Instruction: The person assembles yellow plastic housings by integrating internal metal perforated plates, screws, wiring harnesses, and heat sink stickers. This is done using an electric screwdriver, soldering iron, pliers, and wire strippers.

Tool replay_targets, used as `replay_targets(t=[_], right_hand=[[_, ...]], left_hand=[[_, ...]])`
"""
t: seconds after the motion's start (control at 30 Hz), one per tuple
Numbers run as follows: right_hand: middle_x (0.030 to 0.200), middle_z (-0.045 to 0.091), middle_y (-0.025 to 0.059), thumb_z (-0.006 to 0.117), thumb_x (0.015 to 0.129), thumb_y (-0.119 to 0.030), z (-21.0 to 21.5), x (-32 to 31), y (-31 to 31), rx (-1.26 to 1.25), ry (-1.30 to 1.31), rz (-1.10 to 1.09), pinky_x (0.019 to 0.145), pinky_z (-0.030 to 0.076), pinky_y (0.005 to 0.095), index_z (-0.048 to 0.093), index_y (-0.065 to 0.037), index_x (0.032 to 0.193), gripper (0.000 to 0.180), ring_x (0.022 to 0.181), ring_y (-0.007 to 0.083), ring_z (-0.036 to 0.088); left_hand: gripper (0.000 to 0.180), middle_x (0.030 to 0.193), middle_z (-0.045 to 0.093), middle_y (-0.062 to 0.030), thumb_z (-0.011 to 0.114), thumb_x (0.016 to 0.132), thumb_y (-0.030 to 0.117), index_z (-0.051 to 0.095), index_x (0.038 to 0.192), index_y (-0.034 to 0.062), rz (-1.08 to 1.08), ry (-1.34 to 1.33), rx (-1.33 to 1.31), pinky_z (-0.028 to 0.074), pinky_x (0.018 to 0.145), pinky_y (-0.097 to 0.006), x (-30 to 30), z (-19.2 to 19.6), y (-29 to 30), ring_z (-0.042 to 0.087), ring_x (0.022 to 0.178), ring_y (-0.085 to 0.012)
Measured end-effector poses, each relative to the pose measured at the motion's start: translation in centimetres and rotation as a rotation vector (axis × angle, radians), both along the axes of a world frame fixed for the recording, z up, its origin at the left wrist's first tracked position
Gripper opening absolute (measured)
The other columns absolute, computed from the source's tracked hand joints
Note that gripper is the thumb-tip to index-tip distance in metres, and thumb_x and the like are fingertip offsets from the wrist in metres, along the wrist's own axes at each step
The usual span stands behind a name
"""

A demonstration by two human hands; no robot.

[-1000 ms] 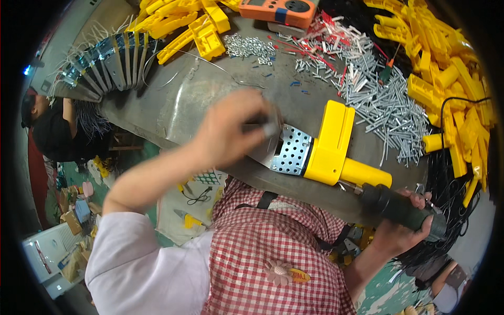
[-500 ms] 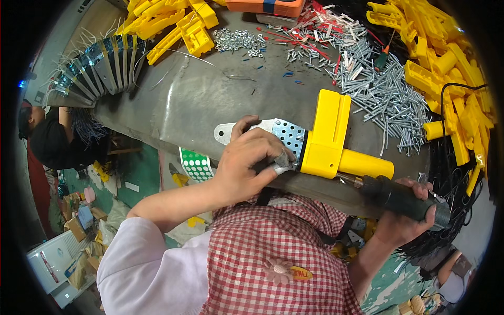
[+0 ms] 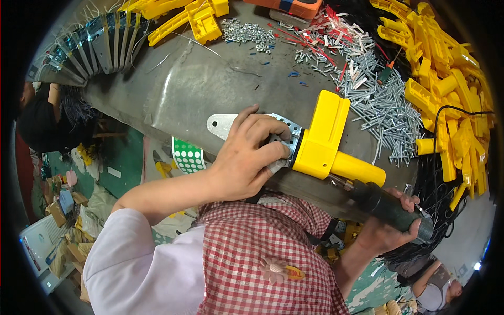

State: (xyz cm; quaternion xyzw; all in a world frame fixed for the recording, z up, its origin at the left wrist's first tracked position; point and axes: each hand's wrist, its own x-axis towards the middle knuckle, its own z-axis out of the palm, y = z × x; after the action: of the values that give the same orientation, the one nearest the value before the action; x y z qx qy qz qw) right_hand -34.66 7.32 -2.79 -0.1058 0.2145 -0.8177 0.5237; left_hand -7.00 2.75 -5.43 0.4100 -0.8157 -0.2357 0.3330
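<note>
Left grip clasps perforated metal, right grip the driver — yellow housing between them.

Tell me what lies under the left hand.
Under the left hand, a flat silver plate shows at one side and a perforated metal piece at the other; the hand covers their middle, so how they join cannot be seen.

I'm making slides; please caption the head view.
Left grip on perforated metal, right grip around a dark tool angled toward the yellow casing.
</note>
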Motion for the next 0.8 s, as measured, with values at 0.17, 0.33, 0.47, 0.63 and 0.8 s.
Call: replay_targets(t=[0.17,0.33,0.47,0.63,0.8], right_hand=[[0.080,0.050,0.0021,0.056,0.082,-0.023,0.5,-0.2,0.4,0.056,0.027,-0.054,0.093,0.039,0.0375,0.043,-0.008,0.108,0.033,0.083,0.0163,0.052],[0.081,0.052,0.0019,0.055,0.082,-0.027,0.4,0.7,0.2,0.050,0.046,-0.084,0.091,0.039,0.0389,0.048,-0.008,0.110,0.033,0.083,0.0155,0.053],[0.081,0.055,0.0043,0.058,0.080,-0.026,0.0,1.2,-0.2,0.061,-0.115,-0.052,0.091,0.036,0.0419,0.050,-0.008,0.108,0.035,0.081,0.0194,0.053],[0.066,0.054,0.0087,0.055,0.087,-0.041,6.2,-7.4,-0.9,0.279,0.760,-0.309,0.068,0.047,0.0377,0.047,-0.004,0.105,0.043,0.064,0.0193,0.053],[0.078,0.061,0.0180,0.060,0.086,-0.036,12.8,-23.0,-2.7,0.923,1.818,-0.554,0.070,0.049,0.0374,0.051,0.003,0.103,0.044,0.076,0.0278,0.062]], left_hand=[[0.024,0.106,0.050,-0.0088,0.062,0.064,0.008,0.055,0.086,0.0112,-0.010,0.010,-0.030,0.025,0.100,-0.058,-0.7,-0.2,-0.1,0.047,0.106,-0.0303],[0.020,0.102,0.051,-0.0105,0.062,0.062,0.011,0.057,0.081,0.0099,0.049,-0.038,-0.064,0.027,0.098,-0.059,-0.8,-0.3,-0.3,0.050,0.101,-0.0315],[0.015,0.101,0.051,-0.0130,0.059,0.068,0.010,0.055,0.082,0.0062,0.074,-0.081,-0.065,0.027,0.100,-0.057,-0.5,0.1,0.0,0.049,0.099,-0.0336],[0.035,0.110,0.051,-0.0157,0.067,0.066,0.013,0.051,0.096,0.0045,0.107,0.001,0.011,0.030,0.100,-0.052,-0.7,0.2,-0.6,0.047,0.107,-0.0379],[0.046,0.114,0.058,-0.0185,0.072,0.067,0.017,0.053,0.106,0.0025,-0.044,-0.177,-0.171,0.046,0.087,-0.041,1.3,0.5,-2.0,0.057,0.104,-0.0341]])
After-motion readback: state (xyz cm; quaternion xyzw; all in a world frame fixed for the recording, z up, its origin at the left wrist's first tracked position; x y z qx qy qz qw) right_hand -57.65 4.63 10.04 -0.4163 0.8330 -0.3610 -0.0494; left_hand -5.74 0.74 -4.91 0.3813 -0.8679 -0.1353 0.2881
